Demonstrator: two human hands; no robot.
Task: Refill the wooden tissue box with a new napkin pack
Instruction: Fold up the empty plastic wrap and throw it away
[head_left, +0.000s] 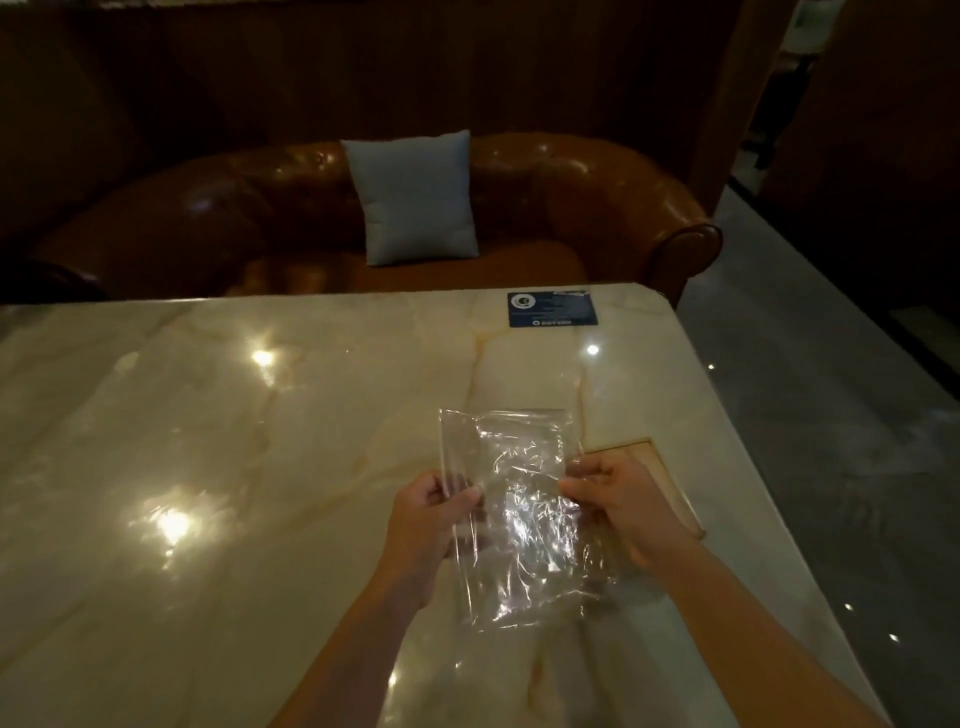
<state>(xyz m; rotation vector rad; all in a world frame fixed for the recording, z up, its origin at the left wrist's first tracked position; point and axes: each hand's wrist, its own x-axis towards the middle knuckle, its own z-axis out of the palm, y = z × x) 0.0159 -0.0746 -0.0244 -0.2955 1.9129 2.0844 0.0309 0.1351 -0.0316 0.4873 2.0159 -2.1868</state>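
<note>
Seemingly empty, crinkled clear wrapper (514, 514), pinched between both hands (431, 514) (618, 512), above table (208, 415)

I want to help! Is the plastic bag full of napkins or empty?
Empty, it looks like. The bag is clear and crinkly, and the table shows through it. Both hands, left and right, pinch its sides.

A glossy pale marble table (208, 441) with amber veins carries a dark blue printed card (552, 309) lying flat near its far right corner and a light wooden piece (670, 493) by its right edge.
</note>
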